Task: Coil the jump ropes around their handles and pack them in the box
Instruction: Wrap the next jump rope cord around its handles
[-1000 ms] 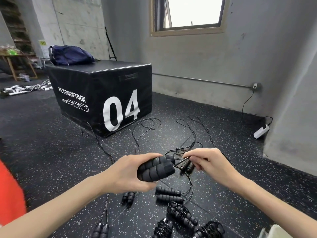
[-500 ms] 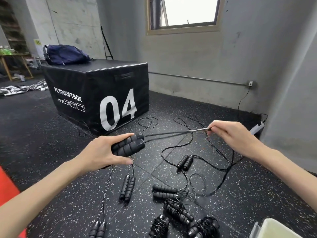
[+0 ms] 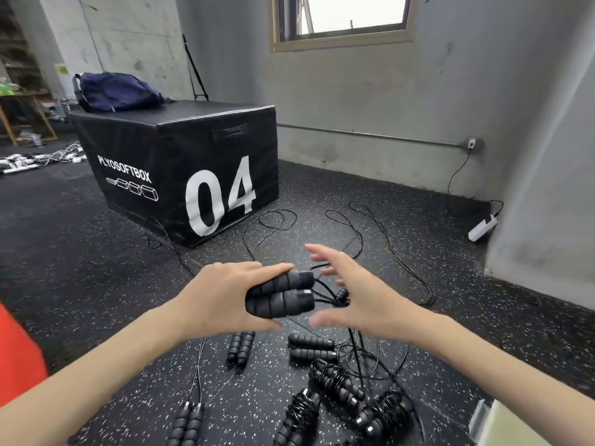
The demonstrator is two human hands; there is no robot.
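My left hand (image 3: 222, 297) grips a pair of black foam jump rope handles (image 3: 280, 296) side by side, their thin black rope (image 3: 325, 294) trailing off to the right. My right hand (image 3: 357, 297) hovers just right of the handle tips with fingers spread and nothing in it. On the floor below lie uncoiled handle pairs (image 3: 240, 347) (image 3: 310, 347) (image 3: 188, 424) and three coiled rope bundles (image 3: 338, 383) (image 3: 299, 416) (image 3: 384, 413). A pale translucent box (image 3: 502, 426) shows at the bottom right corner.
A black plyo box marked 04 (image 3: 180, 169) stands ahead left with a blue bag (image 3: 116, 91) on top. Loose rope loops (image 3: 370, 239) spread over the speckled floor toward the grey wall. A white power strip (image 3: 481, 226) lies by the right wall. An orange object (image 3: 16, 355) sits at the left edge.
My right hand let go of the stretched rope and came back in close to the handle tips, fingers now spread. My left hand kept its grip on the handles.
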